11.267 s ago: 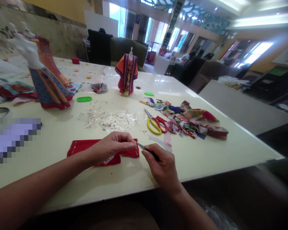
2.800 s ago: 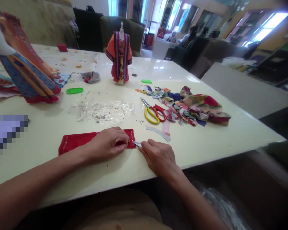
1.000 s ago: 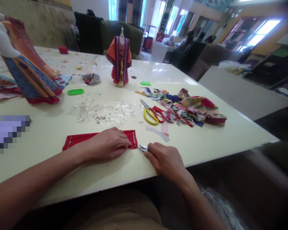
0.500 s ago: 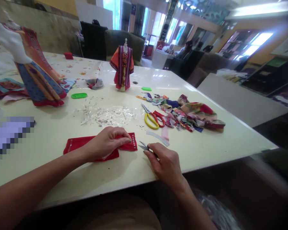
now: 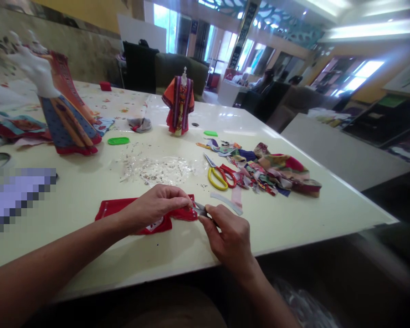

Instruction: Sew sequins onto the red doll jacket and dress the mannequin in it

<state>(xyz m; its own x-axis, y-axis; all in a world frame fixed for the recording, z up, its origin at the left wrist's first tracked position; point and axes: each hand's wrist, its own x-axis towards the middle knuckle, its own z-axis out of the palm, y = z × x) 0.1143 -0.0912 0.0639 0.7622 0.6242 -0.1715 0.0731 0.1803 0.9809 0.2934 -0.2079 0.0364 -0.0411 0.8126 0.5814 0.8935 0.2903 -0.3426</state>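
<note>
A red fabric piece lies on the table near its front edge, with small shiny dots along its right end. My left hand is above it, thumb and fingertips pinched together at that right end. Whatever the pinch holds is too small to see. My right hand is closed around small thread snips, whose blades point left and reach my left fingertips. Behind the hands, a clear plastic sheet bears many scattered tiny beads.
Scissors with yellow and red handles lie beyond my right hand, beside a heap of fabric scraps. A small dressed mannequin stands farther back, another at left. A green tray lies between them.
My right hand has brought the snips left and up to my left fingertips. The left hand keeps its pinch near the fabric's right end. The view has shifted slightly.
</note>
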